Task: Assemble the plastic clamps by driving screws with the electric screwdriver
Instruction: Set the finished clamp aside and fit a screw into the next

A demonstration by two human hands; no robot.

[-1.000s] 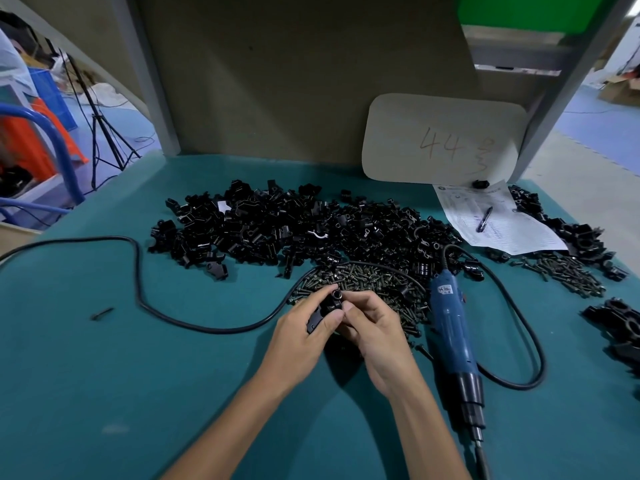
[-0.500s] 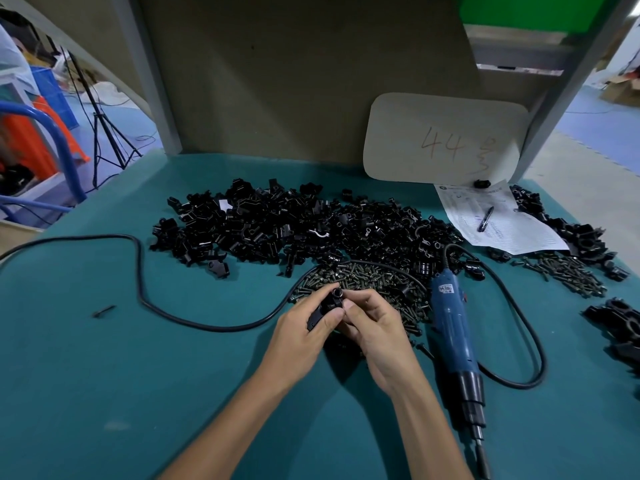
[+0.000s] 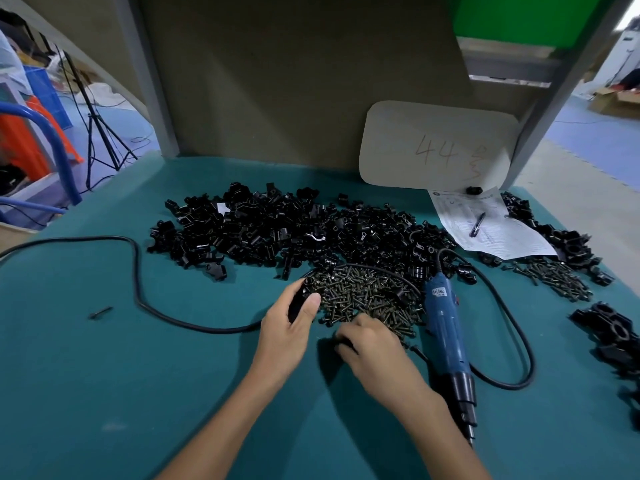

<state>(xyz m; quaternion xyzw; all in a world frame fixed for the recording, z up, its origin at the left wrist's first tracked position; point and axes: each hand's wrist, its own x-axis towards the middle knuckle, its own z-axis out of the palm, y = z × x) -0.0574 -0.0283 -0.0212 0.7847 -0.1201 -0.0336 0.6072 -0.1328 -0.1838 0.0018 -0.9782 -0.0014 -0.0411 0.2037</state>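
Head view: your left hand (image 3: 289,329) sits at the left edge of the screw pile (image 3: 363,292), grip clamped on a black clamp piece (image 3: 298,301), with the thumb pressed along its side. Your right hand (image 3: 375,346) is down at the near edge of the screw pile, knuckles up and fingers curled toward the tabletop (image 3: 104,375). The fingertips are tucked under, so I cannot tell whether that grip has closed on a screw or on nothing.

The electric screwdriver (image 3: 446,327) lies flat just right of the screw pile, neither hand on it, its bit end pointing back toward you. Its black cord (image 3: 138,292) snakes away across the tabletop to the left of the screw pile.

Beyond the screw pile, the big heap of loose clamp parts (image 3: 294,230) spreads wide, touching the pile's far edge. Well to the right of the screw pile there is a smaller scatter of screws (image 3: 554,278). Past that lies a paper sheet (image 3: 498,237) with a pen (image 3: 477,225) on it.
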